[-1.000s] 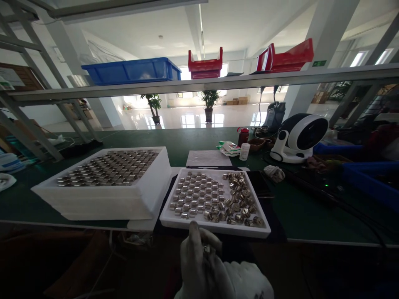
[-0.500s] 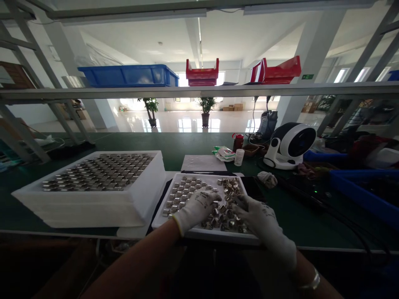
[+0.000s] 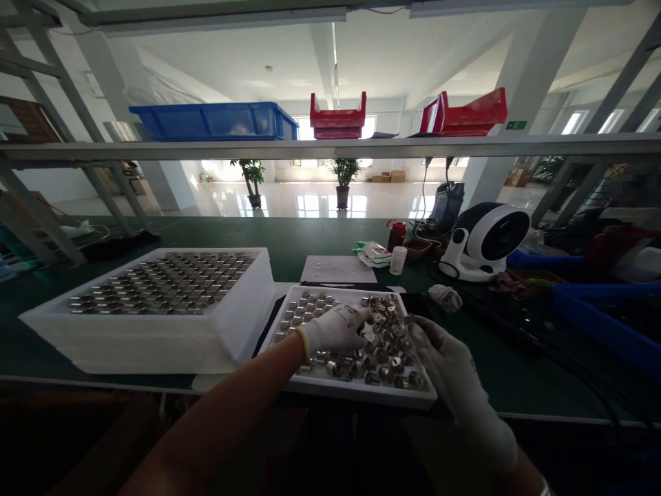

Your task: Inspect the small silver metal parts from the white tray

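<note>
Dozens of short metal cylinders (image 3: 395, 364) lie in the shallow white foam tray (image 3: 361, 394), in rows on its left and jumbled on its right. The gloved left hand (image 3: 343, 329) reaches over them, fingers bent down beside the jumble; whether they grip a piece, I cannot tell. The gloved right hand (image 3: 438, 348) is at the tray's right rim, fingers partly curled, their grip unclear. Left of the tray, a white foam tray stack (image 3: 149, 344) holds more cylinders on the green workbench (image 3: 310, 235)

On the worktop (image 3: 310, 238), the stacked trays (image 3: 149, 341) are set left of the parts tray (image 3: 356, 394); the fan (image 3: 485, 241) is placed far right.
</note>
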`<action>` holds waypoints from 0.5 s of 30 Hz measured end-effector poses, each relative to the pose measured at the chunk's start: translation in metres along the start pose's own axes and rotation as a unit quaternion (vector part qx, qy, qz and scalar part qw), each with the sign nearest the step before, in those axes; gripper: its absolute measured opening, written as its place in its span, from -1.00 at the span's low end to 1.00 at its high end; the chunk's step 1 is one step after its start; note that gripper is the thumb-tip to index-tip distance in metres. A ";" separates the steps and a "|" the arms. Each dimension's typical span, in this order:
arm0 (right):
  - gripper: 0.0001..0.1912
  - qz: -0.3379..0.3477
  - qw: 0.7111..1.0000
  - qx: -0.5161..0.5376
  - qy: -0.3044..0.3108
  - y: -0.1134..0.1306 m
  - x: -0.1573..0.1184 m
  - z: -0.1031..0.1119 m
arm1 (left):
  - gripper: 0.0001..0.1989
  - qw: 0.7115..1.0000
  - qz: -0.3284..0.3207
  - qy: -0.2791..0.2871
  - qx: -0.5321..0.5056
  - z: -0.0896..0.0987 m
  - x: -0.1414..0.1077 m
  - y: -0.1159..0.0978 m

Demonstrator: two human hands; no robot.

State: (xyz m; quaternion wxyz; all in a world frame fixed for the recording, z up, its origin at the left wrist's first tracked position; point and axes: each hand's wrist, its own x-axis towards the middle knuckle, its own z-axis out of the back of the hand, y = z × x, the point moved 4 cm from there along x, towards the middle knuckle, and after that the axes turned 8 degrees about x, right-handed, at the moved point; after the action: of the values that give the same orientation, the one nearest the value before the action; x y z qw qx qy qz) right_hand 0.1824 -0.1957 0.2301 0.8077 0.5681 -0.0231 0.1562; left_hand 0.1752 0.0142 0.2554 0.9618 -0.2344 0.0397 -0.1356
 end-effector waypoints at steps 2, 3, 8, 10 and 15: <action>-0.46 0.012 1.000 0.010 0.012 0.000 -0.026 -0.008 | -0.52 0.992 -0.011 -0.024 -0.120 0.005 -0.020 -0.005; -0.48 0.023 0.999 0.012 0.020 0.002 -0.038 -0.013 | -0.51 0.983 -0.014 -0.037 -0.177 0.005 -0.032 -0.008; -0.62 0.110 0.991 0.019 0.071 0.021 -0.084 -0.040 | -0.44 0.921 0.031 -0.129 -0.367 -0.024 -0.091 -0.029; -0.66 0.129 0.987 0.025 0.091 0.029 -0.097 -0.048 | -0.45 0.908 0.019 -0.223 -0.355 -0.035 -0.111 -0.036; -0.61 0.064 0.989 0.046 0.129 0.036 -0.115 -0.057 | -0.41 0.863 0.093 -0.326 -0.375 -0.057 -0.134 -0.043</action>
State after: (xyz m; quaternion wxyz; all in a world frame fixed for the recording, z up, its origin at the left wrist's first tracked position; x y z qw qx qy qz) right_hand 0.0545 -0.1576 0.2180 0.7654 0.5771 0.0519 0.2801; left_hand 0.0286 -0.0099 0.2261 0.7678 -0.6031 -0.2065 0.0633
